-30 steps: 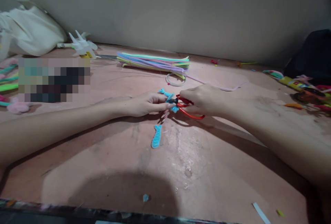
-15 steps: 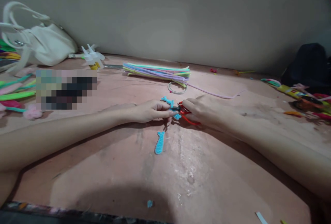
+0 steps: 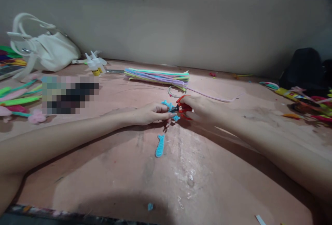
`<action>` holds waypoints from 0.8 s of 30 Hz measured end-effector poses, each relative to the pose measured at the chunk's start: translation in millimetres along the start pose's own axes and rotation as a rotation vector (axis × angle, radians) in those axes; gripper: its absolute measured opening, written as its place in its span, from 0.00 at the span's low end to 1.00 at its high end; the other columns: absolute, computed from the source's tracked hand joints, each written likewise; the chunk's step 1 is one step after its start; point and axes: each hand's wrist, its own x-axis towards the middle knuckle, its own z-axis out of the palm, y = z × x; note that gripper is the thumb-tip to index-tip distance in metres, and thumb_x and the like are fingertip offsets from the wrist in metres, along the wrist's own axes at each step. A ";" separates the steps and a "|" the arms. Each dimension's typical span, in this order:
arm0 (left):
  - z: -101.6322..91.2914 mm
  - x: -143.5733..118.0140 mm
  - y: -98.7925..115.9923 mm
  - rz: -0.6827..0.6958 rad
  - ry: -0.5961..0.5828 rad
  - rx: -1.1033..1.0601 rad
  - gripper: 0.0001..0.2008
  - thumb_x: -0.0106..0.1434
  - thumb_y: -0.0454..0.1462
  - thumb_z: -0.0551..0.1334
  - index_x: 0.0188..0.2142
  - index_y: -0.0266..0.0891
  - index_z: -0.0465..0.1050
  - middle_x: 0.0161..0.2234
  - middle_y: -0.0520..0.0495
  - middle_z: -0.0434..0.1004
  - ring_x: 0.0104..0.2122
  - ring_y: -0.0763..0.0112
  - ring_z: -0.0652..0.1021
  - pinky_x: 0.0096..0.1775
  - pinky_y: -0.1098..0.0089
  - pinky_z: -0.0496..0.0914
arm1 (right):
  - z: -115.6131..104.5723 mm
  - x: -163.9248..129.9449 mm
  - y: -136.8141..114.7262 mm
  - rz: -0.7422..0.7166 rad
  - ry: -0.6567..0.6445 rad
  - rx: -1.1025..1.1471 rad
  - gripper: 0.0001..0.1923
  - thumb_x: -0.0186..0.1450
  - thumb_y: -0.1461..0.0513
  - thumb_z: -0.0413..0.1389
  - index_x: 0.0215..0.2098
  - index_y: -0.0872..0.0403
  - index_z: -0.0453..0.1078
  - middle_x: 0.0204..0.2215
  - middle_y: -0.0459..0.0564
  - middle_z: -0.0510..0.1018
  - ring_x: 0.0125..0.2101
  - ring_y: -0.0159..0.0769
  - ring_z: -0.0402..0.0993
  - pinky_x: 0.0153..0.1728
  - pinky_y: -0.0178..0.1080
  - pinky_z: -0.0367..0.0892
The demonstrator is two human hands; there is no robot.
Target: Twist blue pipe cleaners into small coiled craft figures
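Between the thumb and fingers of my left hand (image 3: 153,113) is a blue fuzzy pipe-cleaner piece (image 3: 168,105), partly hidden by the fingers. My right hand (image 3: 201,109) grips red-handled pliers (image 3: 184,107), whose dark jaws meet the blue piece at my left fingertips. Whether the jaws are closed on it I cannot tell. Just below the hands, a second blue pipe-cleaner shape (image 3: 160,146), long with a forked top, lies flat on the table.
Behind the hands lie a bundle of pastel pipe cleaners (image 3: 157,75) and a coil of wire (image 3: 176,91). Small glue bottles (image 3: 94,64) and a white handbag (image 3: 52,50) stand at back left. Colourful craft pieces (image 3: 311,105) lie at right. A blue scrap (image 3: 150,206) sits near the front edge.
The pliers' red handles have spread wider apart, and my right fingers have shifted on them. My left hand keeps its hold on the blue piece. The whole view has tilted slightly.
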 end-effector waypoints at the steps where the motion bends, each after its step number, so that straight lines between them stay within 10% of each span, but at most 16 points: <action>1: -0.6 0.4 0.8 0.006 0.008 0.011 0.27 0.67 0.58 0.71 0.32 0.34 0.77 0.29 0.49 0.78 0.28 0.75 0.74 0.30 0.73 0.64 | 0.1 0.4 -0.4 0.020 0.017 0.013 0.11 0.73 0.57 0.53 0.43 0.53 0.74 0.36 0.54 0.82 0.33 0.39 0.73 0.33 0.38 0.59; 10: -0.2 0.0 6.5 -0.007 -0.013 0.048 0.29 0.67 0.59 0.71 0.30 0.35 0.74 0.26 0.50 0.77 0.25 0.76 0.72 0.28 0.73 0.62 | -7.5 0.6 -2.2 -0.112 0.039 -0.027 0.29 0.66 0.36 0.61 0.40 0.52 0.65 0.38 0.58 0.78 0.33 0.43 0.69 0.33 0.41 0.60; 24: -3.4 1.1 4.9 -0.007 -0.015 0.258 0.28 0.68 0.59 0.67 0.34 0.35 0.74 0.31 0.49 0.74 0.30 0.72 0.72 0.33 0.69 0.66 | -7.6 2.2 -18.7 0.005 -0.144 0.310 0.28 0.61 0.39 0.67 0.36 0.51 0.63 0.33 0.48 0.74 0.29 0.34 0.62 0.29 0.36 0.54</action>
